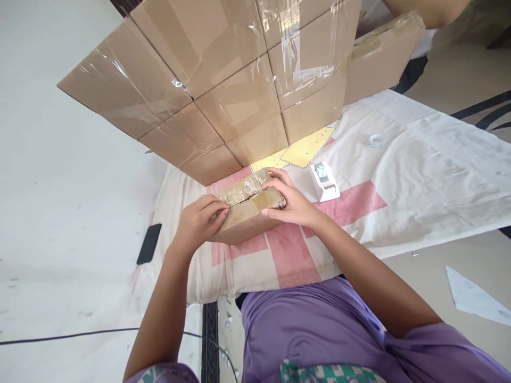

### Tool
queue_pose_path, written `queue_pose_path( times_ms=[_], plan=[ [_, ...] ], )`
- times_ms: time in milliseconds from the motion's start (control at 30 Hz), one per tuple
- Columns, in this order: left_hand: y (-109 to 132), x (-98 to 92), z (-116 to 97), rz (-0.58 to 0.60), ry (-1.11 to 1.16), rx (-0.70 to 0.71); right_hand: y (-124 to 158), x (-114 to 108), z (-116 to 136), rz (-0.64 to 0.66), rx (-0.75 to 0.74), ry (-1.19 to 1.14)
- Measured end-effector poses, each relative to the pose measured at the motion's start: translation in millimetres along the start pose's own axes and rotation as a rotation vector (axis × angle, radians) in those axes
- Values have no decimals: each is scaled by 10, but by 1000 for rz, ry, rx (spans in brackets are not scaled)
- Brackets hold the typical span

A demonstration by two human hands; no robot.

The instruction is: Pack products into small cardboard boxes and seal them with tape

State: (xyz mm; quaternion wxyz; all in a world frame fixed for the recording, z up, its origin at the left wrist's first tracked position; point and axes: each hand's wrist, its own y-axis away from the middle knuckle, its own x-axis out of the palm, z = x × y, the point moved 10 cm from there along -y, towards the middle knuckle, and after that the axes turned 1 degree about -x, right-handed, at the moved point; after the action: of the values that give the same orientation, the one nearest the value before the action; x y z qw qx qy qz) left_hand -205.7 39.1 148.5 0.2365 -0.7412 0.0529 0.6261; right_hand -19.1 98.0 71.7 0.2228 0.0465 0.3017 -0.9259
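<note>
A small brown cardboard box (244, 226) lies on the cloth before me, its top edge covered with wrinkled clear tape (248, 189). My left hand (202, 219) is closed at the box's left end, thumb and fingertips pinched at the taped edge; whether a tape end is between them I cannot tell. Around the right end, my right hand (290, 199) grips the box, fingers over the top and thumb on the near side. To the right of that hand stands a white tape dispenser (324, 182) with a roll in it.
Behind the box rises a wall of taped cardboard boxes (239, 96). Yellow dotted sheets (309, 148) and a tape roll (376, 140) lie on the cloth (423, 175). A black phone (149, 243) is at left. Another person's arm (431, 10) shows beside a box (383, 64) at upper right.
</note>
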Motion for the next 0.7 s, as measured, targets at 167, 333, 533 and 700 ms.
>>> queue_pose_path(
  times_ms=[167,333,533,700],
  plan=[
    [11,-15,-70,-17,39,85,7,-3,1,4,17,9],
    [64,-37,-162,2,71,130,-2,-2,6,7,24,25],
    [200,16,-191,-6,-143,41,10,0,13,-1,19,17],
    [327,59,-199,-64,-145,78,10,45,14,82,9,50]
  ],
)
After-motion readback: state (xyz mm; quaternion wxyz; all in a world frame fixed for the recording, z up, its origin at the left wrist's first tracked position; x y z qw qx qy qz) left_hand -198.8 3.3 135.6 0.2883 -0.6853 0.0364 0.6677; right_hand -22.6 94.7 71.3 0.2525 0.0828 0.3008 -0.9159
